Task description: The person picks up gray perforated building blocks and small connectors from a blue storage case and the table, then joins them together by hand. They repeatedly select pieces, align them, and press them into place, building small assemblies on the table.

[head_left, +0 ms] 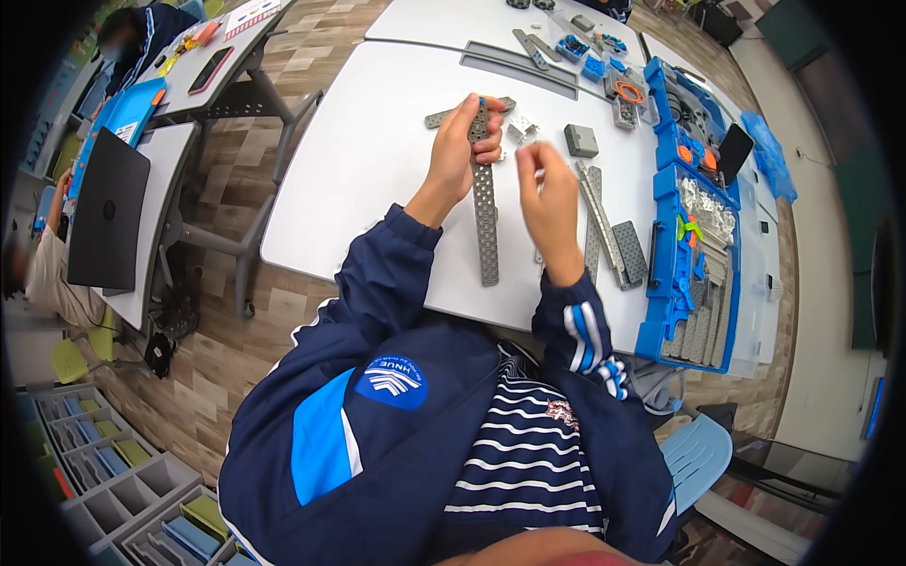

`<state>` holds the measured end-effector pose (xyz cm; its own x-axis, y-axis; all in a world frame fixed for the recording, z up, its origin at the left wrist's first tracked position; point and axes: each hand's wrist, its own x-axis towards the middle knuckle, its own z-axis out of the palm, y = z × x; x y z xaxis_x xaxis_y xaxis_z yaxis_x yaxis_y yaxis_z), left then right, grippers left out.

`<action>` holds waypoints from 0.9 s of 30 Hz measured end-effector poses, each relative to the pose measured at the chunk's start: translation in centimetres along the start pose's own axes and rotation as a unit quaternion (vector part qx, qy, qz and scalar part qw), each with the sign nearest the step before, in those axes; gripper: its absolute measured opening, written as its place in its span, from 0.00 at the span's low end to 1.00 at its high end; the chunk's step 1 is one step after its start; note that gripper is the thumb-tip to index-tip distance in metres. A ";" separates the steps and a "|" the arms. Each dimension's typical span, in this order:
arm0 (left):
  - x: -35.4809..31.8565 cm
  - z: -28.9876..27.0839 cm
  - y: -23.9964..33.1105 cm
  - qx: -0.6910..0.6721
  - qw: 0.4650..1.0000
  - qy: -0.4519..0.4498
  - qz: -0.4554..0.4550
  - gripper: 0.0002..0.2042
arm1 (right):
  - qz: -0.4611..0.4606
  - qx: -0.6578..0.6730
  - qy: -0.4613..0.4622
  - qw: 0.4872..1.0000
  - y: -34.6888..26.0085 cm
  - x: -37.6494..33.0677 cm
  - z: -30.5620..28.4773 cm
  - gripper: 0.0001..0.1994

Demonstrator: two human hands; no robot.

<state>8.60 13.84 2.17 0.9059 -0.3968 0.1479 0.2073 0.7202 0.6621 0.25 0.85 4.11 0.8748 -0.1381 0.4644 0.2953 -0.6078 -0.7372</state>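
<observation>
My left hand (449, 160) is wrapped round the upper part of a long grey perforated beam (485, 231). The beam points toward me, and a blue bit shows at its top by my fingertips. A shorter grey bar (437, 120) lies crosswise behind that hand; whether it is joined to the long beam, I cannot tell. To the right, my right hand (552, 208) is raised over the table with thumb and fingers pinched together, apart from the beam. Anything in that pinch is hidden. Small white brackets (522, 126) lie between the two hands.
Right of my hands lie a grey block (581, 141), long bars (594, 236) and a perforated plate (629, 253). A blue parts case (661, 316) lines the table's right side, with a black phone (736, 154) on it. Bins with blue parts (593, 68) stand farther back.
</observation>
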 end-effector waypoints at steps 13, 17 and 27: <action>-0.6 0.5 -0.8 0.238 0.970 0.011 -0.038 0.21 | -0.088 -0.125 -0.009 0.988 2.9 4.8 3.0 0.13; -0.6 0.1 -1.3 0.351 0.936 0.036 -0.020 0.23 | -0.074 -0.062 -0.036 0.995 4.6 4.6 3.5 0.13; 0.2 -1.3 -1.9 0.353 0.933 0.046 -0.058 0.24 | 0.018 0.108 -0.088 0.990 7.0 4.0 4.0 0.15</action>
<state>8.87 13.13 0.02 0.9270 -0.3752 0.0041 0.0400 0.1095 0.9932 7.30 -0.86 -1.16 0.9340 -0.0068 0.3572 0.3213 -0.4209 -0.8483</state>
